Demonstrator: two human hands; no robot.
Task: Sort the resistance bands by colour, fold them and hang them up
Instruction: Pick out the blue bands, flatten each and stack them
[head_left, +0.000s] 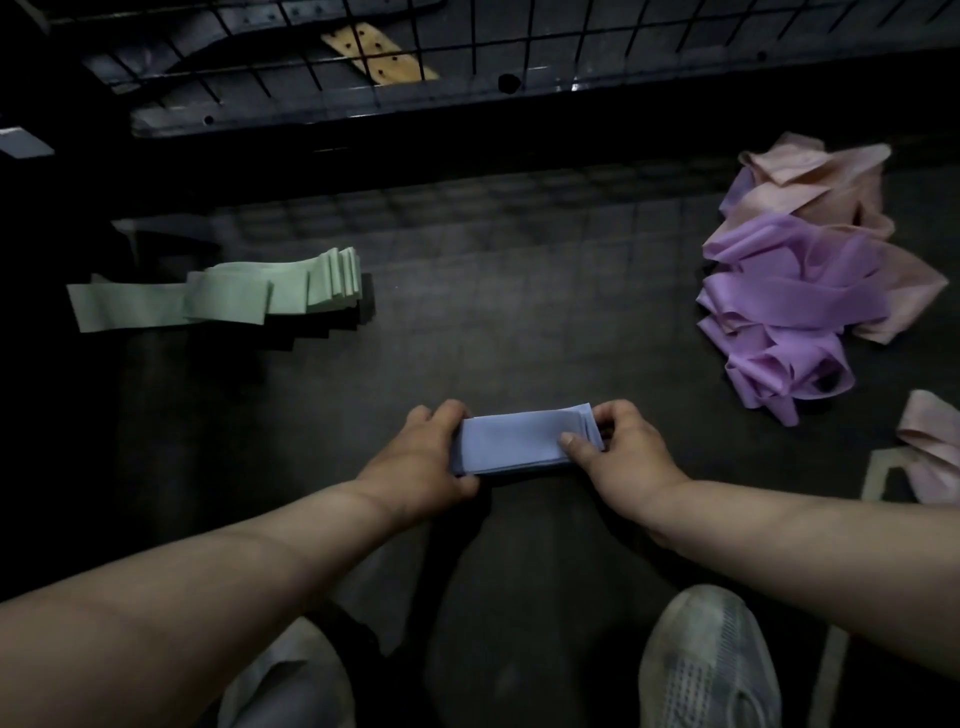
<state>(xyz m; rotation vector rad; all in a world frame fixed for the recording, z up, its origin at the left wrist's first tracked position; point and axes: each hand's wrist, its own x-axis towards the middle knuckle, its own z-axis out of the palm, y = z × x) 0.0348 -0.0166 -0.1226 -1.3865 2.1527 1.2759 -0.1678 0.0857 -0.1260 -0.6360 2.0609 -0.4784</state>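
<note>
In the head view, a folded blue resistance band (511, 441) is pinched at its ends by the left hand (423, 462) and right hand (618, 452) over a dark floor (493, 312), with folded green bands (234, 293) laid at left and purple bands (789, 306) and pink bands (810, 182) heaped at right.

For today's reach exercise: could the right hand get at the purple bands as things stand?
Probably yes, once freed: the right hand pinches the folded blue band, which the left hand also holds. Only bare floor lies between it and the purple bands.

Pale shoe (706, 670) on dark floor (519, 312)
</note>
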